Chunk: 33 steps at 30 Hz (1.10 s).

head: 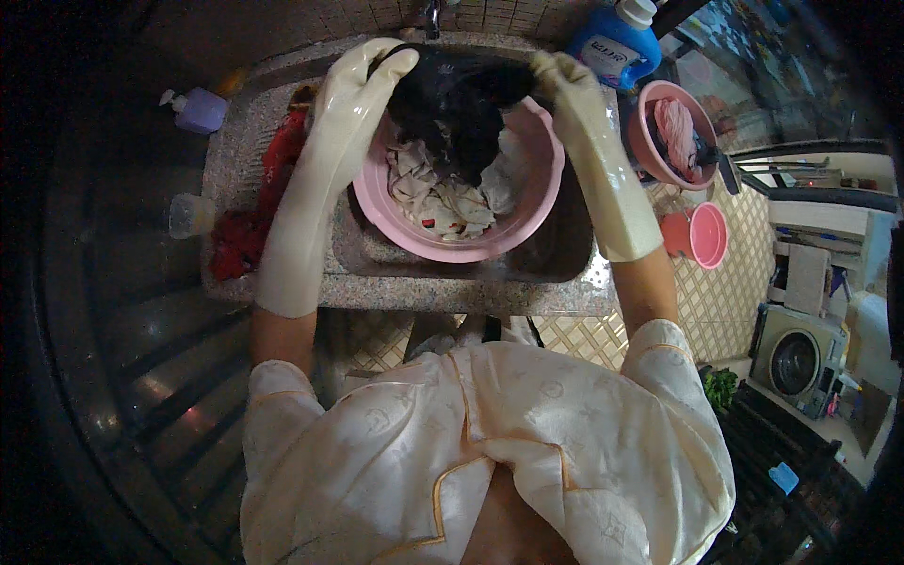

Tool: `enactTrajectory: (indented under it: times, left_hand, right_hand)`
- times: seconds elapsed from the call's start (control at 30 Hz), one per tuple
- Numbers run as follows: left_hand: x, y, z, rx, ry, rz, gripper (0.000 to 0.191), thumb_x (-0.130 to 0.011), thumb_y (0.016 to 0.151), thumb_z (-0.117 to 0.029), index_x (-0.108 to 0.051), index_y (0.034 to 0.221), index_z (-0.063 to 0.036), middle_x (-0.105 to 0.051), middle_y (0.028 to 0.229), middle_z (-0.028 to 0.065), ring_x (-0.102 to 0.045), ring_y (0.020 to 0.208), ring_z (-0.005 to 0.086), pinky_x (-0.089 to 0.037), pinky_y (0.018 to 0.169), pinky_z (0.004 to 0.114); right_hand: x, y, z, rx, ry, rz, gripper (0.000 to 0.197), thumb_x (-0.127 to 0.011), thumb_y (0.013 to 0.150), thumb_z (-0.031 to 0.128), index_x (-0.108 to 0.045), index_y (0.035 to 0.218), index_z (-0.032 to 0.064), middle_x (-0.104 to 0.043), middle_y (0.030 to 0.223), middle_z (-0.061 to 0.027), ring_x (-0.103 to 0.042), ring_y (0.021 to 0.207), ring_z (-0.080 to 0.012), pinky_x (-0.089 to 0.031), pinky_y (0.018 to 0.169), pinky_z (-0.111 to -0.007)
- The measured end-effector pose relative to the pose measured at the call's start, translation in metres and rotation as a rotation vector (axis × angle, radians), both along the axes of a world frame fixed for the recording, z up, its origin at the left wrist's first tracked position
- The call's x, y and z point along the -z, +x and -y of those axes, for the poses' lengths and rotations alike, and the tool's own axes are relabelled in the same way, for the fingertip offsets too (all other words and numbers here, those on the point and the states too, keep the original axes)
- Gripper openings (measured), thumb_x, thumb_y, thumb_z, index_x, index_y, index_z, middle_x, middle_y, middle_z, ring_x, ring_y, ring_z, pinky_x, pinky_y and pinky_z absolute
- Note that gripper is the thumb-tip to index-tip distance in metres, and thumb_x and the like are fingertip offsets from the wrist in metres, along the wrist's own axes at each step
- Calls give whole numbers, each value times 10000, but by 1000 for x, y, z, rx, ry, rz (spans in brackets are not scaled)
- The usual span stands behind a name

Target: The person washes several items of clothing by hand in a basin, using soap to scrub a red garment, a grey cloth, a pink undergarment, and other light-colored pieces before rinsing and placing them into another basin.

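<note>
A dark cloth garment point(466, 106) is stretched between my two hands over a pink plastic basin point(452, 253). My left hand point(371, 70), in a long cream rubber glove, grips its left end between thumb and fingers. At the other end, my right hand point(565, 78), gloved alike and slightly blurred, has its fingers closed on the cloth. The garment's lower part hangs into the basin, hiding some of the contents. Wet-looking pale cloth with a pattern point(431, 191) lies beneath it. Under the basin is the recess of a speckled stone sink point(572, 247).
Red cloth point(244, 236) lies on the sink's left ledge, near a purple pump bottle point(201, 111) and a clear plastic container point(191, 216). A blue detergent jug point(618, 46) stands back right. Beyond are a pink basin of clothes point(646, 141), a pink bucket point(696, 235) and a washing machine point(794, 360).
</note>
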<state>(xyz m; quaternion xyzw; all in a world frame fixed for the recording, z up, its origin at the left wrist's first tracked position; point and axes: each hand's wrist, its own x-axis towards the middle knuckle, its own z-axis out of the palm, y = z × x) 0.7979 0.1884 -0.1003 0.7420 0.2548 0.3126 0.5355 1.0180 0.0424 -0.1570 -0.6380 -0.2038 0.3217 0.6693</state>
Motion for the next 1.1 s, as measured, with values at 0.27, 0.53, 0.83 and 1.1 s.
enactTrajectory:
  times: [0.27, 0.53, 0.83, 1.1]
  left_hand:
    - [28, -1, 10, -98, 167, -141, 349, -638, 977, -237, -676, 1259, -35, -653, 1316, 104, -578, 1250, 229, -404, 1098, 346]
    - [187, 10, 31, 73, 358, -600, 310, -731, 864, -201, -681, 1134, -59, -532, 1470, 155, -434, 1415, 319, -337, 1175, 394]
    - [264, 45, 33, 473, 799, -1159, 906, -579, 884, -627, -204, 1620, -255, -213, 1682, 59, -155, 1553, 304, -70, 1194, 673]
    - [316, 71, 16, 722, 684, -1424, 809, -513, 917, -603, -277, 1591, -224, -275, 1653, 62, -196, 1542, 289, -141, 1211, 618]
  right_hand:
    - [-38, -4, 33, 123, 152, -143, 254, -670, 974, 293, -655, 1038, 48, -621, 919, -9, -571, 845, -136, -464, 792, -321]
    - [138, -53, 55, -124, -497, 647, 358, -679, 933, 307, -664, 1130, 8, -683, 1116, -217, -660, 1061, -329, -507, 934, -413]
    - [267, -71, 8, -578, -1264, 1227, 714, -488, 974, 367, -204, 1615, 233, -123, 1697, -104, -163, 1552, -313, -95, 1227, -629]
    - [302, -55, -5, -437, -982, 950, 414, -503, 965, 306, -596, 1354, 196, -583, 1386, -80, -465, 1371, -316, -291, 1171, -560]
